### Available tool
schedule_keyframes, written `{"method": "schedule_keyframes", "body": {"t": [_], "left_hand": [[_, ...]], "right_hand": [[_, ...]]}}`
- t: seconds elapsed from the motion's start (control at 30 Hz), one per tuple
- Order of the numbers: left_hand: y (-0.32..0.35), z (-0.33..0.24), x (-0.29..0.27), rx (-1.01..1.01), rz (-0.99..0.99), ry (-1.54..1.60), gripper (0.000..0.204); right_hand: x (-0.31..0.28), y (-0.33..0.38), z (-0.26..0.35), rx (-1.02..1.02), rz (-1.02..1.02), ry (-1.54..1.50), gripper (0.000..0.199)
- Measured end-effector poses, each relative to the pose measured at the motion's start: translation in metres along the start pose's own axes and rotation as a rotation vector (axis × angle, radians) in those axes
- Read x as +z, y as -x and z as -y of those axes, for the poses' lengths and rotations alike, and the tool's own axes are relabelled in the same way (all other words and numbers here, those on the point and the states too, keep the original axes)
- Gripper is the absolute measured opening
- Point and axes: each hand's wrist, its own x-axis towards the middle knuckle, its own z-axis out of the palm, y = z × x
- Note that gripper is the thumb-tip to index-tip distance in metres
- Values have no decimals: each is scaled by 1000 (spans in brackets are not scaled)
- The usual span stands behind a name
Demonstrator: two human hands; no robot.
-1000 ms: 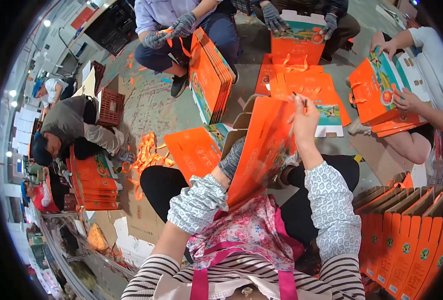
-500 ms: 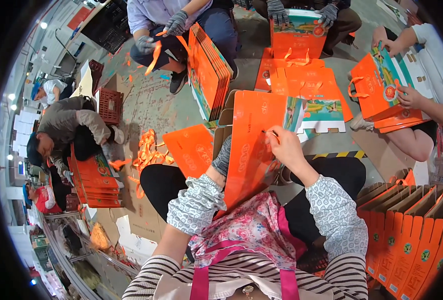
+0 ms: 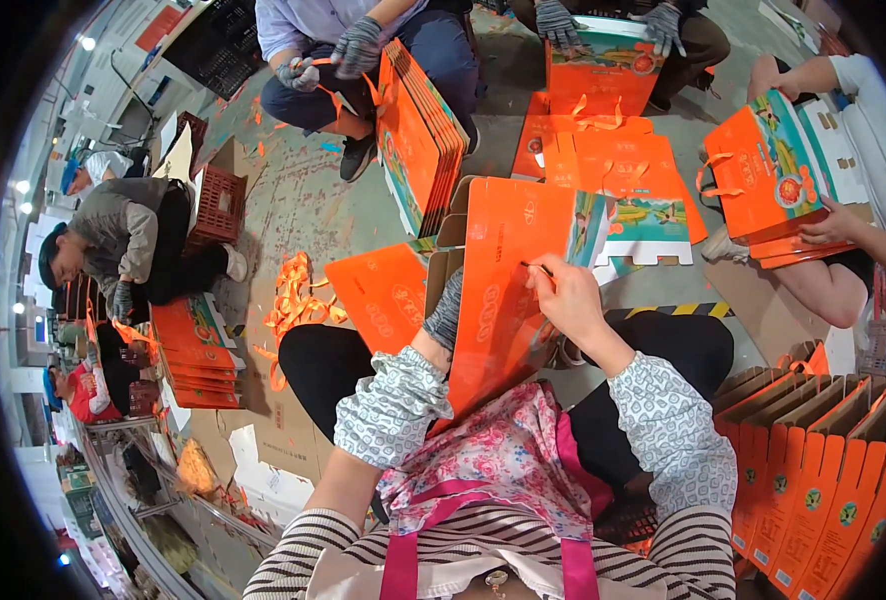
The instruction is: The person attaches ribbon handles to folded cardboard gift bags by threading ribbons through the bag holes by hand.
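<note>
An orange cardboard gift box (image 3: 498, 290) with brown inner flaps stands tilted between my knees. My left hand (image 3: 446, 318), in a grey striped knit glove, reaches into the box behind its orange panel; its fingers are hidden. At the panel's outer face, near the upper right part, is my bare right hand (image 3: 569, 300). Its thumb and fingers are pinched round a small dark thin thing (image 3: 546, 269) touching or close to the panel; its kind is too small to tell. Another orange printed carton (image 3: 381, 295) lies just left of the box.
Several folded orange boxes (image 3: 823, 480) stand in a row at my right. Orange ribbons (image 3: 298, 300) lie heaped on cardboard at left. Co-workers sit around with stacked cartons (image 3: 418, 140). More flat cartons (image 3: 623, 170) lie ahead. A red crate (image 3: 219, 200) stands at far left.
My right hand has shifted very slightly at the panel; my left stays inside the box. At left, a co-worker has drawn a hand back from the stack. Ahead, another's hands have come closer together.
</note>
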Motion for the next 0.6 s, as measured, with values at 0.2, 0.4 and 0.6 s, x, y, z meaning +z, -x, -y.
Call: {"method": "schedule_keyframes", "body": {"t": [0.2, 0.4, 0.6], "left_hand": [[6, -6, 14, -51, -59, 95, 25], [9, -5, 19, 10, -121, 78, 25], [8, -6, 21, 140, 4, -169, 25]], "right_hand": [[5, 3, -4, -123, -71, 126, 7], [11, 5, -10, -383, -127, 282, 7], [17, 6, 9, -215, -202, 6, 7]]}}
